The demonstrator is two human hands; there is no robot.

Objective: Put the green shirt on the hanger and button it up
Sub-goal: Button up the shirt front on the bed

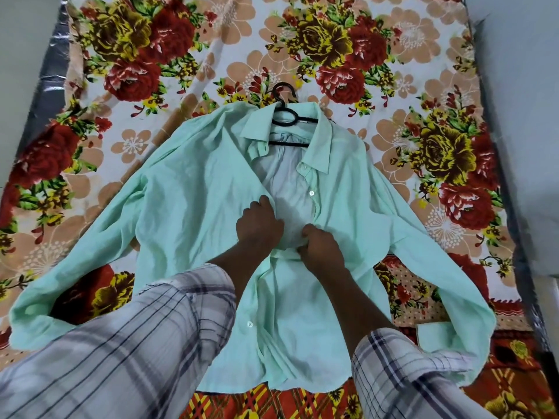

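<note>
Mint-green cotton shirt (193, 213) lies mid-bed on a black plastic hanger (287, 116). Left hand (258, 226) and right hand (320, 247) pinch its plackets, fingers clamped, buttoning mid-chest; upper buttons likely follow.

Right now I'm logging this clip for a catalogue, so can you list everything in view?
shirt: one, mint green, spread flat on the sheet, front open at the chest
hanger: one, black, inside the shirt's collar, hook pointing away
buttons: three plainly seen, white, along the shirt's front edges
sheet: one, white with red, yellow and peach flowers, under the shirt
plaid cloth: one, red and yellow, at the near edge below the shirt's hem
mattress edge: one, silvery grey, along the sheet's left side
sleeves: two, grey-white check, on the person's forearms
hands: two; left hand grips one front edge, right hand pinches the other, mid-chest
</note>
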